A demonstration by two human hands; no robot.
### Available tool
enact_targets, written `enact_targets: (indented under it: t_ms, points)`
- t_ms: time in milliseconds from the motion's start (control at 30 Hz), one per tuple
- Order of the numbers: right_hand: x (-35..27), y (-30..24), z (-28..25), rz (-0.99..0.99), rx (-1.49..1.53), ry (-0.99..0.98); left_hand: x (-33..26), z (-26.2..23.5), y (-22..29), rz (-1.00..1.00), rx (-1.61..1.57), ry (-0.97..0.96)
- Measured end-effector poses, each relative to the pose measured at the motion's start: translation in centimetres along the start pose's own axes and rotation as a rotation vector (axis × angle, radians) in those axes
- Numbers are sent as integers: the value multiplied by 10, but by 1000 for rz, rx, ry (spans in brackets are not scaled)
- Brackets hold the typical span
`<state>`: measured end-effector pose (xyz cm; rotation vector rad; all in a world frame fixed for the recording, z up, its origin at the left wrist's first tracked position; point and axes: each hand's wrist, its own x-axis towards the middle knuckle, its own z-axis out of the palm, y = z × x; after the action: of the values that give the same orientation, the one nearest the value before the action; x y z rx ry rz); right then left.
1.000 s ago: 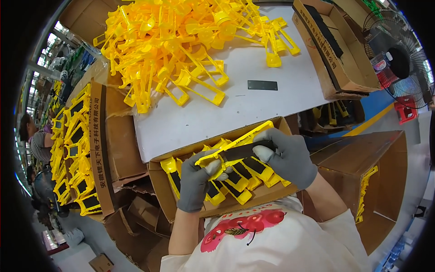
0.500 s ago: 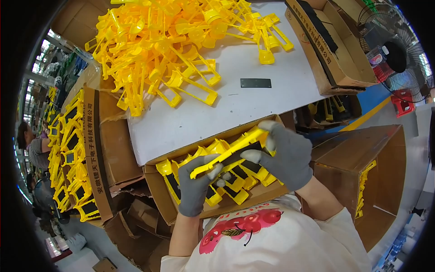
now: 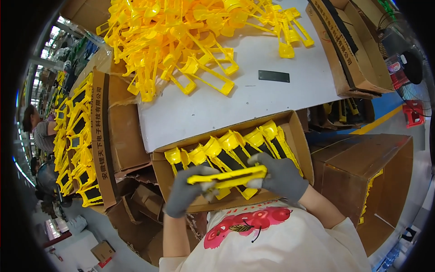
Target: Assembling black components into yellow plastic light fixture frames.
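My left hand [image 3: 189, 189], in a grey glove, grips one end of a yellow plastic frame [image 3: 231, 176]. My gloved right hand [image 3: 282, 179] is closed on the frame's other end. The frame is held nearly level and edge-on, so I cannot see its inner face. Below both hands is an open cardboard box [image 3: 300, 138], with a row of yellow frames [image 3: 233, 141] slanting side by side in it, black panels inside them. A single flat black panel [image 3: 273, 76] lies on the white table [image 3: 181, 120] beyond the box.
A big heap of yellow frames [image 3: 167, 43] covers the table's far left. Cardboard boxes stand around: one with black strips [image 3: 358, 59] at far right, one lower right [image 3: 362, 158], one at left [image 3: 103, 145] beside panelled frames. A fan [image 3: 410, 65] and a person [image 3: 43, 131] are farther off.
Both hands have lowered the yellow frame toward me and turned it from a steep slant to nearly level. The view has shifted, so the table and heap appear higher and farther right.
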<state>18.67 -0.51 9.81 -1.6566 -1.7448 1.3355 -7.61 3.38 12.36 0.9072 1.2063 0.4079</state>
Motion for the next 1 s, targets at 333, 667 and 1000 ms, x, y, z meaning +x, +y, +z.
enact_targets:
  t_ms: [333,667,1000]
  points:
    - [28,6,-40,-68,-106,312,48,-93,34,114,1027,221]
    - [124,66,-127,-82,-547,654,226,-51,122,372,1347,711]
    - [162,61,-136,19,-759,426,192,-70,102,391,1060,467]
